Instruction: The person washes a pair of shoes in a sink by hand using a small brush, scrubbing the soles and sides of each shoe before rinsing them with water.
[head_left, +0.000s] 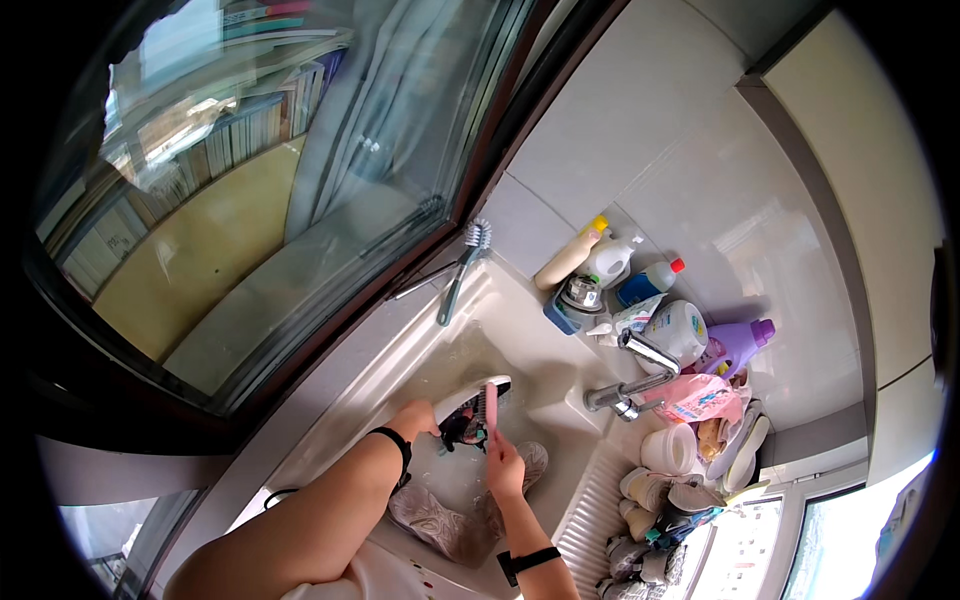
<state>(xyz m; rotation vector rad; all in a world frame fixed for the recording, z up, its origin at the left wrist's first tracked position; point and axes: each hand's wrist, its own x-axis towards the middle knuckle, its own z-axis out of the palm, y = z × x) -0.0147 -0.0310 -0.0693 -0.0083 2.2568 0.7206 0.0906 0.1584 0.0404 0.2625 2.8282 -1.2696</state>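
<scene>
In the sink basin, my left hand (417, 420) grips the near left end of a dark shoe with a white sole (457, 399), tilted over the water. My right hand (504, 466) is closed around the handle of a pink scrub brush (491, 409); its bristles face left and touch the shoe's dark, patterned upper. Light-coloured wet shoes lie below: one (429, 517) at the basin's near side, and another (534, 461) partly hidden behind my right hand. Shallow water covers the basin floor.
A chrome faucet (634, 386) reaches over the sink's right side. A grey-handled round brush (461, 274) rests on the far-left rim. Detergent bottles (675, 330), a white tub (669, 448) and several shoes (660, 510) crowd the right ledge. An open glass window (300, 187) stands at left.
</scene>
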